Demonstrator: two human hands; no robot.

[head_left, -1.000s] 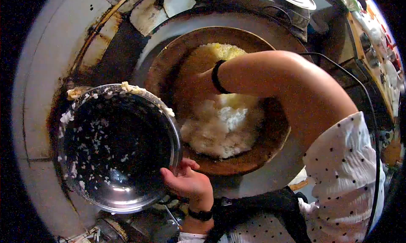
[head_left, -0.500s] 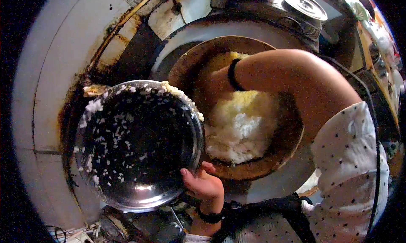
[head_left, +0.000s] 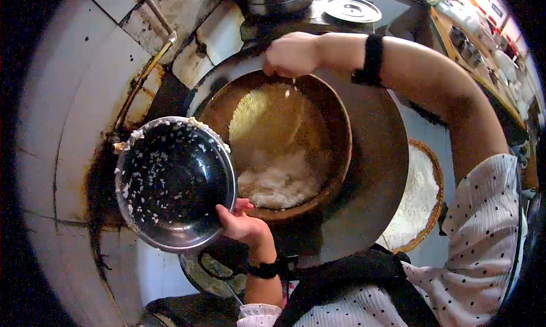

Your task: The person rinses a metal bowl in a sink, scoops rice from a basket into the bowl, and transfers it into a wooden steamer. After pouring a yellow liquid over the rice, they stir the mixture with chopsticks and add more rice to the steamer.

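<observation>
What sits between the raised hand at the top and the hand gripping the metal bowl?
In the head view, the brown wok with its rice lies between the right hand and the left hand, which holds the steel bowl.

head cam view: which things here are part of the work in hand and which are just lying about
In use: steel bowl gripped at its rim by the left hand; right hand over the wok; rice in the wok.

Lying about: basket of rice; pot lid; wall pipe.
</observation>
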